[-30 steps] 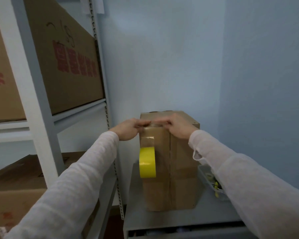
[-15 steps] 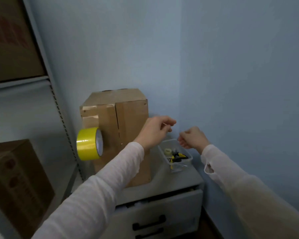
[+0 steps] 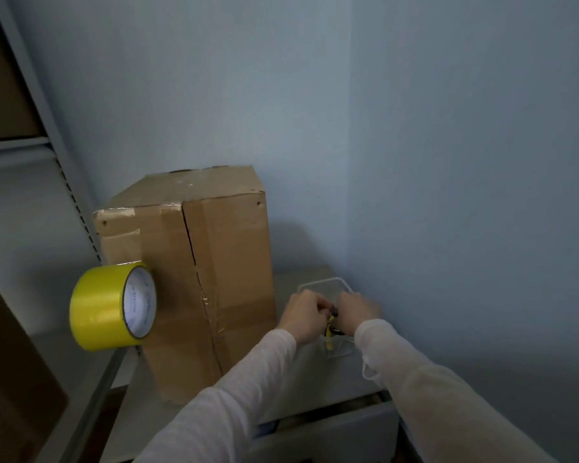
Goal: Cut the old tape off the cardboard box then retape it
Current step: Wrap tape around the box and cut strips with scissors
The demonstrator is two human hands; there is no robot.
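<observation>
Fetching a cutting tool looks like the step in hand. Both hands meet over the clear tray (image 3: 341, 281) that sits on the grey worktop (image 3: 315, 379) just right of the cardboard box (image 3: 228, 262). The right hand (image 3: 357, 310) is curled round a small black-and-yellow tool (image 3: 330, 330), whose yellow end hangs below the knuckles. The left hand (image 3: 303, 315) has its fingers bent in against the same tool, but whether it truly grips it I cannot tell. The box stands upright on the worktop, its front seam showing as a dark line with brown tape beside it. The yellow tape roll (image 3: 97, 305) hangs against the box's left side, apparently held only by its own strip stuck near the top edge. To do this well, one hand should probably take the tool alone, by its handle, so that the other is free to steady the roll. The tool's make is too small to read, so any blade should be kept closed and pointed away from the fingers until it reaches the box. The hanging roll could peel loose or swing, so it is best supported before the strip is cut, and the cut made close to the cardboard. The tray is light and may slide if the tool is dragged against its wall.
</observation>
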